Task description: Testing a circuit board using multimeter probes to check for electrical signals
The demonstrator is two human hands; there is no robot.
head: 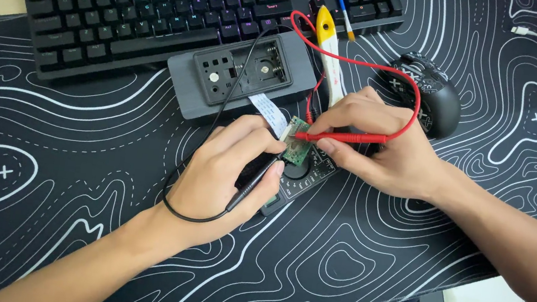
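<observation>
The left hand (225,173) is curled shut around a black probe (252,184), which runs slantwise under the fingers with its tip pointing up toward a small green circuit board (297,149). A black lead (196,156) loops from the probe's rear end around the wrist and climbs past the grey device case (240,76) toward the keyboard (184,7). The right hand (378,151) is pinched closed on a red probe (342,137), held almost level, its tip touching the top edge of the green board. A red lead (387,70) arcs from that probe up and over to the left, ending near the keyboard's lower edge. The board sits between the 2 hands, just above the dial of a black multimeter (299,175) that lies flat on the tabletop (40,177), partly hidden beneath both hands. A white ribbon cable (270,111) runs from the grey case down to the board; whether it is plugged in there cannot be made out. The case lies open-side up just in front of the keyboard. A yellow-tipped white tool (331,60) lies beside the case, and a black mouse (432,96) rests just beyond the right hand. The tabletop carries a black mat with white contour lines.
</observation>
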